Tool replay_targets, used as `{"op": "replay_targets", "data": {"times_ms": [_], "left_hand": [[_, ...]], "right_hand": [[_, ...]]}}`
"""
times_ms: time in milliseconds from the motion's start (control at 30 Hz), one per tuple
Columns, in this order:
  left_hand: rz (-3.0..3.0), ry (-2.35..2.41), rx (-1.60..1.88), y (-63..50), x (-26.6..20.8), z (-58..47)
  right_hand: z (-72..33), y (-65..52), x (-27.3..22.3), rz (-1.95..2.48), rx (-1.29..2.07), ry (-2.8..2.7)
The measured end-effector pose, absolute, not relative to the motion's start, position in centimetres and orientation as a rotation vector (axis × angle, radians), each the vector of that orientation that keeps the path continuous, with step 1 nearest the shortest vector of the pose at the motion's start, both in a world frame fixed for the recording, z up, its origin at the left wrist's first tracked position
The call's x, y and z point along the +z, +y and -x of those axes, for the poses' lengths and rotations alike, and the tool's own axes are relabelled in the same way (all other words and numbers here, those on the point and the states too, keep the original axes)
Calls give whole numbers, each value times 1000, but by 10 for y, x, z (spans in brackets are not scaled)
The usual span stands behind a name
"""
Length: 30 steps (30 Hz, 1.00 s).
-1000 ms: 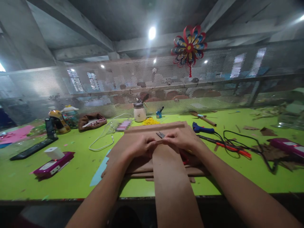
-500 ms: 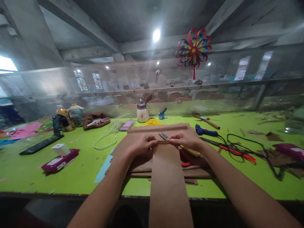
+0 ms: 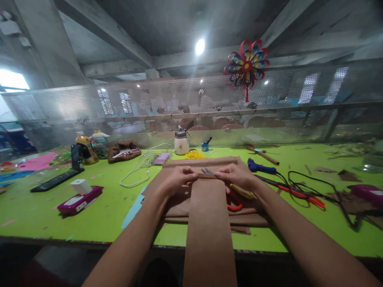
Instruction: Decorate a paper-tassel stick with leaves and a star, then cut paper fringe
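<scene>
A long strip of brown paper [image 3: 209,223] runs from the middle of the table down past its front edge toward me. Its far end is folded over in a narrow band. My left hand [image 3: 182,178] pinches the left corner of that fold, and my right hand [image 3: 235,175] pinches the right corner. Beneath the strip lies a stack of brown paper [image 3: 176,205]. Scissors with red and yellow handles [image 3: 235,206] rest on the stack, partly covered by the strip; their blade tips show just beyond the fold.
A blue glue gun [image 3: 261,166] with its black cord and a red-handled tool [image 3: 302,195] lie to the right. Left are a purple power strip [image 3: 80,200], a black phone stand [image 3: 56,179] and a white cable [image 3: 134,185]. A lidded jar [image 3: 181,143] stands behind.
My right hand has shifted slightly to the right along the fold, so the hands are a little farther apart. The view has shifted slightly.
</scene>
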<state>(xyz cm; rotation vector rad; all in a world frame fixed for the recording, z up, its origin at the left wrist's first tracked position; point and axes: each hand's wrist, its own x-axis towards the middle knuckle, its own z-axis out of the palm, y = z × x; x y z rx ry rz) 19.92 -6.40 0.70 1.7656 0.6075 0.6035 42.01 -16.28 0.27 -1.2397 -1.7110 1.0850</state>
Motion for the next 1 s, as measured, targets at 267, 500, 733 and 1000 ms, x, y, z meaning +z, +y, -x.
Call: {"op": "replay_targets", "data": {"times_ms": [267,500,733,1000], "left_hand": [[-1728,635,691,-56,4,-199],[-1437,443,553,-66,4,-202],[-1418,345,402,-83,0,-208],[-1404,520,590,-78,5,-208]], "right_hand": [[-427,-150,-9,1103,1150,-1556],[-407,-163,5,983,1039,-1526],[-393,-174,20,909,849,-1744],[-382,-181,27,1339,747,-1619]]}}
